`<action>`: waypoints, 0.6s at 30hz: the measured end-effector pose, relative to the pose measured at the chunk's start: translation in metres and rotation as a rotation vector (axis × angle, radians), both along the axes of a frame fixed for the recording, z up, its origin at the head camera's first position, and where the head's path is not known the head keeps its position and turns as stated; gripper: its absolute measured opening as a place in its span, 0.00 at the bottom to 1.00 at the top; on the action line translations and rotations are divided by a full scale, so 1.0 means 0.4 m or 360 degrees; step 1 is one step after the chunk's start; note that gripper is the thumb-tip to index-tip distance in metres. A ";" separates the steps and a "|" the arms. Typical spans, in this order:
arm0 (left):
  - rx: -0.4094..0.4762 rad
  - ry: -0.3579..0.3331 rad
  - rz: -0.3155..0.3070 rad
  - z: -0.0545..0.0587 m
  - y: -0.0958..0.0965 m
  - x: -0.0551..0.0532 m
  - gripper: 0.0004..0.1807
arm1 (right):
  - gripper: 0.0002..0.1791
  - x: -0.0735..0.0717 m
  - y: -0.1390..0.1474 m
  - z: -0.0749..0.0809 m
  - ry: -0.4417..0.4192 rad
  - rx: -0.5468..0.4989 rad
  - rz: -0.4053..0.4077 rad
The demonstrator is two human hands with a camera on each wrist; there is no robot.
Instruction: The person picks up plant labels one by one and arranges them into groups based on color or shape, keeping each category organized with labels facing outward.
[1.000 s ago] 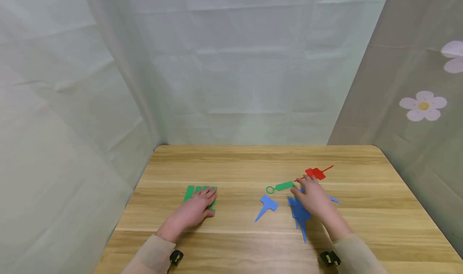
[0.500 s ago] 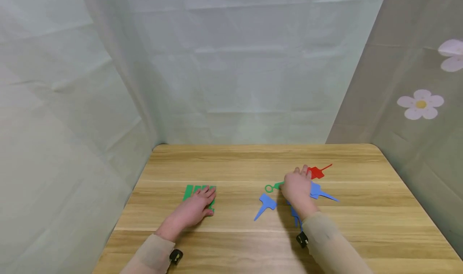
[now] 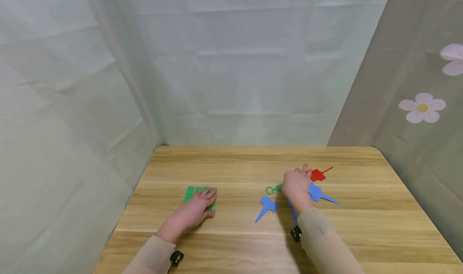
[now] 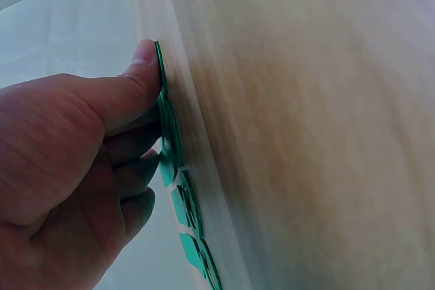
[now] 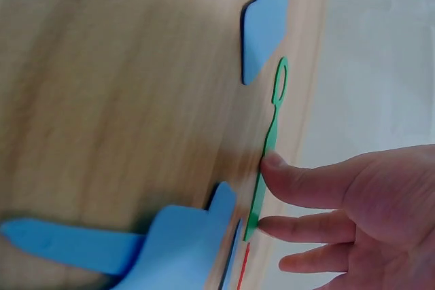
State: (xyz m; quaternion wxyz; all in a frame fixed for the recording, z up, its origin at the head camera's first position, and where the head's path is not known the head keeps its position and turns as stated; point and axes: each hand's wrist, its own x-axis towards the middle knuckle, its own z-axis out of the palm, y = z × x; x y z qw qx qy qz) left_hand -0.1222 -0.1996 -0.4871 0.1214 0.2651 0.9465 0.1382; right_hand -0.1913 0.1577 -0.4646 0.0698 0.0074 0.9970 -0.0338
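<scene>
**Right hand (image 3: 296, 184) on one green tag (image 5: 256, 195), left hand (image 3: 193, 209) on a green row (image 3: 188, 194)**

Pale cloth (image 3: 235, 73) hangs behind the desk (image 3: 235, 246) and on both sides of it. On the right it has white flowers (image 3: 422, 108). My desk is flat, with brown wood stripes. Both my arms reach over it in light sleeves (image 3: 327, 242).

My left hand lies on the green row with its fingers a bit spread, so I see only parts of those flat pieces. That row is on the left side of the desk. Over on the right side, my right hand has its thumb and one finger spread apart, and both touch the green tag.

One blue tag (image 3: 267, 203) lies alone, just left of my right hand. More blue tags (image 3: 316, 191) are close by that hand, some partly hidden under my hand and sleeve. A red tag (image 3: 318, 175) with a thin stem is just past them, near my fingertips. I can't tell if I touch it.

My green tag lies on the desk between the lone blue one and the red one, with its loop end pointing left.
</scene>
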 end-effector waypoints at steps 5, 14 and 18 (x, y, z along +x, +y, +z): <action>0.0025 0.0017 0.0017 -0.003 0.004 -0.004 0.37 | 0.24 -0.014 0.005 0.001 -0.0035 0.0042 -0.0044; 0.0005 0.0009 0.0006 0.002 0.006 -0.008 0.38 | 0.35 -0.030 0.023 0.002 -0.0148 -0.0067 -0.0104; 0.0000 -0.0007 0.0019 -0.006 0.006 -0.003 0.38 | 0.33 -0.033 0.030 0.004 -0.0188 -0.0142 -0.0119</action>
